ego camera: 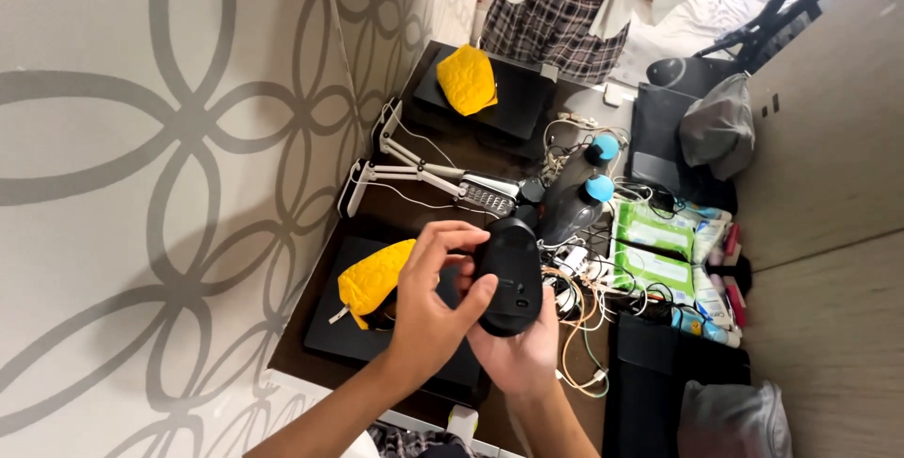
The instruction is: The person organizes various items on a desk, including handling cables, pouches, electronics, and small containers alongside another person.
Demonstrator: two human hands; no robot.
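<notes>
Black mouse (509,274), half hidden between left hand (428,312) and right hand (520,350).

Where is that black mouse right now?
In the head view, the black mouse sits mid-frame, held underside-up between the left hand and right hand, above the tangled cables.

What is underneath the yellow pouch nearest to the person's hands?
The yellow pouch lies on a flat black case on the dark table. The left hand covers the pouch's right end, so what lies under that part cannot be seen.
</notes>
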